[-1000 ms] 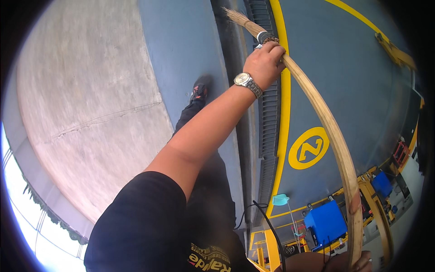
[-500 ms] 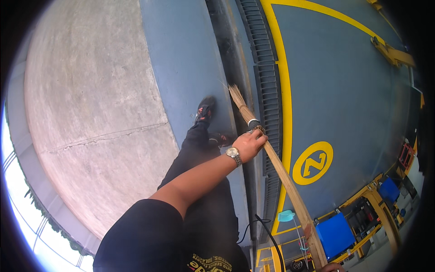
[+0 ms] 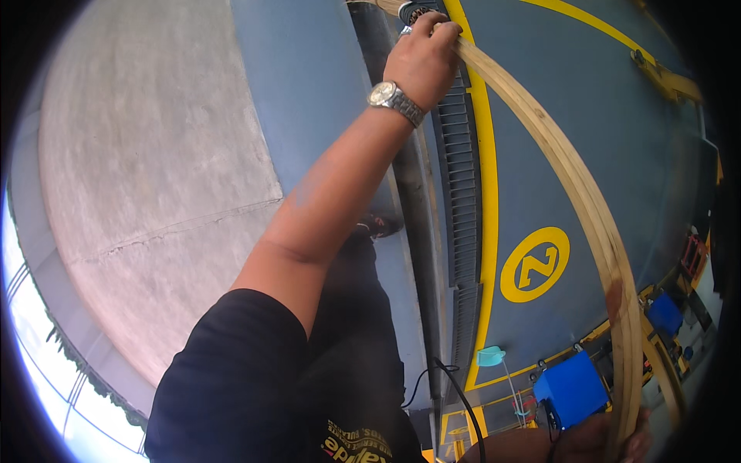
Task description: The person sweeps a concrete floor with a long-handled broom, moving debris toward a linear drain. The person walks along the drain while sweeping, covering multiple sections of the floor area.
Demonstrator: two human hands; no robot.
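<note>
A broom with a long wooden handle (image 3: pixel 575 166) runs in a curve from the top edge of the head view down to its lower right. My left hand (image 3: pixel 424 62), with a metal watch on the wrist, is closed round the handle just below the dark binding (image 3: pixel 417 11). Most of the bristle end is cut off by the top edge. At the lower right, my right hand (image 3: pixel 598 441) grips the other end of the handle, its fingers partly hidden behind the wood. The broom is lifted above a dark floor channel (image 3: pixel 413 224).
A slotted drain grate (image 3: pixel 459 166) runs beside the channel. Right of it lies a grey floor with yellow lines and a yellow ring marking (image 3: pixel 567 264). A blue box (image 3: pixel 573 390), a teal dustpan-like thing (image 3: pixel 490 356) and a black cable (image 3: pixel 463 397) are near the lower right. Concrete (image 3: pixel 162 116) is at left.
My left hand has gone up and forward with the broom, taking the bristles mostly out of view at the top. The handle has swung right, and more of my right hand shows.
</note>
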